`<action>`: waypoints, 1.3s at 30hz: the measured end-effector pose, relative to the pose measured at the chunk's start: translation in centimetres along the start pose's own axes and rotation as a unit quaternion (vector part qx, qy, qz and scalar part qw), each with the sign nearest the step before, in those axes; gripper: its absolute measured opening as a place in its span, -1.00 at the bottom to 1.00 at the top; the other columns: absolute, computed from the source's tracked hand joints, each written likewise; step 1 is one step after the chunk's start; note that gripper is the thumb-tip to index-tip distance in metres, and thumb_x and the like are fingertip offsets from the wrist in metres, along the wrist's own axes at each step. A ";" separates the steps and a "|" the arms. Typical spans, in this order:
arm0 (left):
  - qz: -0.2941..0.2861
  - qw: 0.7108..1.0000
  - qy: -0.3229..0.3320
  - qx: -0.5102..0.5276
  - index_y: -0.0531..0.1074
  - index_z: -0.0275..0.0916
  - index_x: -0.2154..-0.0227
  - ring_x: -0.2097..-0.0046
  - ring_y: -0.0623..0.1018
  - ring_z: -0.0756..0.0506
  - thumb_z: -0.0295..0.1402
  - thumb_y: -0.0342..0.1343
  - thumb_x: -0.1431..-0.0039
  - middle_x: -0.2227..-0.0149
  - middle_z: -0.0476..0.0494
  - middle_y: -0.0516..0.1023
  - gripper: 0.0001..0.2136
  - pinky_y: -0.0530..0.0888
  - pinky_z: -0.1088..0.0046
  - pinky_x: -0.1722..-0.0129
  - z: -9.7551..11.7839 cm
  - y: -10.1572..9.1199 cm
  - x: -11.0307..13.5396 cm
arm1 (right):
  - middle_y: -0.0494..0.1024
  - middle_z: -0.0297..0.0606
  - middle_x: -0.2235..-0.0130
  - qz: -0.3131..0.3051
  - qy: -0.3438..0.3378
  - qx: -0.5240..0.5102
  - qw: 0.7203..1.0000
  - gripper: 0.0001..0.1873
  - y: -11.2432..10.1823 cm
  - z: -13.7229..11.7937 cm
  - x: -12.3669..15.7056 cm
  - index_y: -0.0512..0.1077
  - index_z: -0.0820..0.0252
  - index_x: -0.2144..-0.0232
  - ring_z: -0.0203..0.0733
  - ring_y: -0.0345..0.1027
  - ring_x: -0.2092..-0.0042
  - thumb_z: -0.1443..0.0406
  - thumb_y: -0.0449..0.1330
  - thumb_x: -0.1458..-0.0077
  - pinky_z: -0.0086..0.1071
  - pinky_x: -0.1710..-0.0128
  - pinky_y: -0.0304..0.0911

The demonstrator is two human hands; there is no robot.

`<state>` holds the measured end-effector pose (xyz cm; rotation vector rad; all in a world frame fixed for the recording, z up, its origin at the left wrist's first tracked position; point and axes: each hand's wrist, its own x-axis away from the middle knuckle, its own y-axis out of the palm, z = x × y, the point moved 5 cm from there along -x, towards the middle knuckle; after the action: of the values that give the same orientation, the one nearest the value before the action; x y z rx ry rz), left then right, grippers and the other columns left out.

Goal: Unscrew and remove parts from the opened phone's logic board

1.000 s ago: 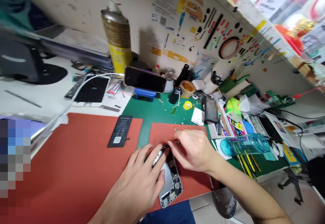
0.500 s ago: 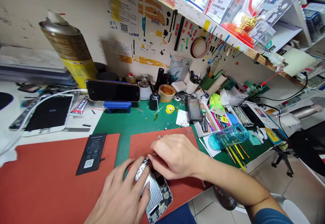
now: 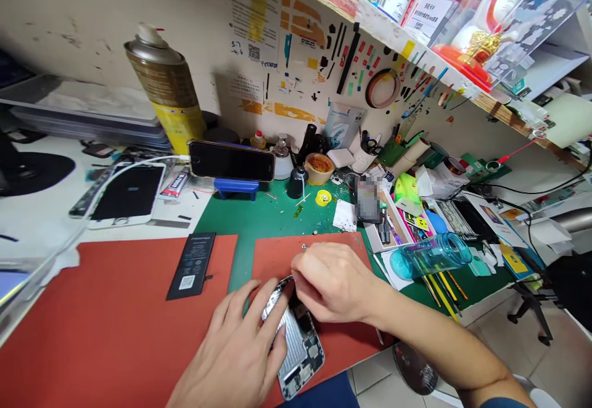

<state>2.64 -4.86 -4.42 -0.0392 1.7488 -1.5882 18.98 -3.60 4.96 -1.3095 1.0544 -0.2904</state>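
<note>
An opened phone [image 3: 296, 343] lies tilted on the red mat, its silver inner plate and circuit parts exposed. Across its upper left side my left hand [image 3: 240, 340] holds it down, with fingers bent over the frame and the thumb on the plate. My right hand [image 3: 330, 281] is closed at the phone's top end, fingertips pinched together and turned inward. Whatever those fingers hold is hidden behind the knuckles. To the left of both hands, a black phone battery [image 3: 192, 266] rests flat on the mat, apart from them.
A phone [image 3: 231, 160] leans on a blue stand [image 3: 235, 189] behind the mat. A white phone [image 3: 129, 195] with a cable across it lies at left. A spray can [image 3: 169, 97], a blue bottle [image 3: 430, 257], a tool box [image 3: 393, 226] and an overhead shelf [image 3: 370, 20] surround the bench.
The whole view has shifted, so the bench things appear farther right. Both hands keep about the same place on the phone, and the right hand stays closed at its top end.
</note>
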 end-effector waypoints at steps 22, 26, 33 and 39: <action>-0.033 0.995 -0.073 0.060 0.56 -0.31 -0.19 -0.19 0.45 -0.40 -0.40 -0.01 -0.44 -0.18 -0.30 0.59 -0.61 0.43 -0.04 -0.18 1.1 -1.7 -1.1 | 0.54 -0.31 0.42 -0.015 0.030 -0.042 0.999 -0.86 -0.5 -0.2 0.2 0.34 0.14 0.21 -0.20 0.36 0.45 0.42 0.08 -0.46 -0.30 0.42 0.21; -0.051 0.993 -0.080 0.072 0.54 -0.33 -0.21 -0.21 0.44 -0.41 -0.39 0.00 -0.45 -0.21 -0.31 0.56 -0.62 0.43 -0.07 -0.20 1.2 -1.8 -1.2 | 0.60 -0.25 0.34 -0.018 0.041 -0.053 0.998 -0.94 -0.6 0.0 0.4 0.36 0.17 0.15 -0.18 0.46 0.38 0.40 0.13 -0.45 -0.29 0.37 0.31; -0.070 0.990 -0.096 0.076 0.49 -0.29 -0.27 -0.24 0.42 -0.40 -0.37 0.02 -0.46 -0.24 -0.28 0.54 -0.59 0.41 -0.05 -0.23 1.2 -1.8 -1.0 | 0.62 -0.25 0.32 -0.013 0.054 -0.052 0.997 -0.93 -0.5 0.4 0.7 0.38 0.17 0.11 -0.20 0.49 0.38 0.41 0.19 -0.42 -0.31 0.37 0.36; -0.073 0.990 -0.101 0.067 0.49 -0.28 -0.27 -0.24 0.41 -0.39 -0.36 -0.03 -0.48 -0.24 -0.24 0.54 -0.59 0.36 -0.03 -0.27 1.3 -2.0 -1.1 | 0.61 -0.30 0.36 0.008 0.049 -0.038 0.998 -0.89 -0.4 0.6 0.7 0.38 0.15 0.16 -0.24 0.48 0.43 0.42 0.23 -0.41 -0.34 0.40 0.36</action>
<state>3.19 -5.83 -2.06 -0.2591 1.5102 -1.7393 19.95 -3.87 4.96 -1.3654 1.1672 -0.3069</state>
